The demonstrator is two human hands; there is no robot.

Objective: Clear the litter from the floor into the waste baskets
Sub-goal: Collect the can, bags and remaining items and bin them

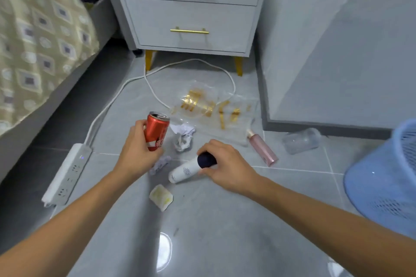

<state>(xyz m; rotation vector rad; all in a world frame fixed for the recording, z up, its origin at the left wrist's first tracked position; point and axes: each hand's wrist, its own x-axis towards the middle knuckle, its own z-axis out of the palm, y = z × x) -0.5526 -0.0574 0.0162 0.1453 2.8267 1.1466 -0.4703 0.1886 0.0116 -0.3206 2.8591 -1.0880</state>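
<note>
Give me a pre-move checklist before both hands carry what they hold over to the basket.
1. Left hand has the red can wrapped and lifted upright: ok.
2. Right hand grips the white bottle at its dark cap: ok, though its base looks to be on the floor.
3. Blue waste basket nearby on the right, opening in view: ok.
4. Route to the basket free of the pink bottle and the clear bottle: ok, both lie farther back.
5. Can empty, no spill risk: cannot tell.
6. Floor cleared: not ok; crumpled paper and plastic wrapper remain.
</note>
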